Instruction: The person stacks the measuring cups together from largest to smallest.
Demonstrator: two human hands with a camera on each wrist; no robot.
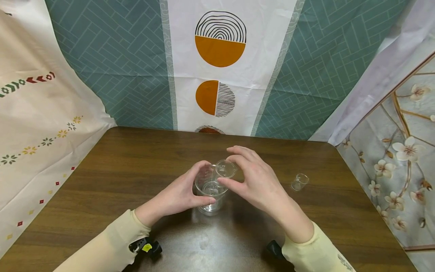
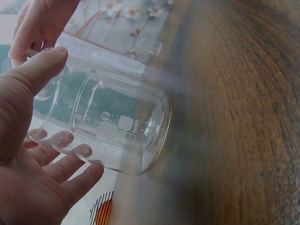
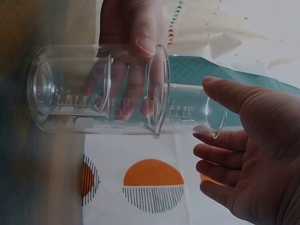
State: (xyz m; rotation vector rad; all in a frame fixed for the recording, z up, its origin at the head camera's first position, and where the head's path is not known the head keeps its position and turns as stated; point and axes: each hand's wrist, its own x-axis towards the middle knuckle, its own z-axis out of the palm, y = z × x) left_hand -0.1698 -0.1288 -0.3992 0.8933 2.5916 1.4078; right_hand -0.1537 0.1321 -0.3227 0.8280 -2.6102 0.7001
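On the table stands a large clear glass beaker (image 1: 208, 211) with printed graduations. My left hand (image 1: 180, 192) grips it from the left, thumb on the near side and fingers round the far side. Nested inside is a medium glass beaker (image 3: 75, 89), low in the large one. My right hand (image 1: 256, 179) holds a small glass beaker (image 1: 225, 169) between thumb and fingers, upright at the large beaker's mouth. In the right wrist view, the small beaker's lower end lies just within the large rim, above the medium beaker.
A tiny glass beaker (image 1: 300, 182) stands on the brown wooden table (image 1: 136, 155) to the right of my right hand. Patterned cloths hang behind the table (image 1: 136, 75) and along both sides.
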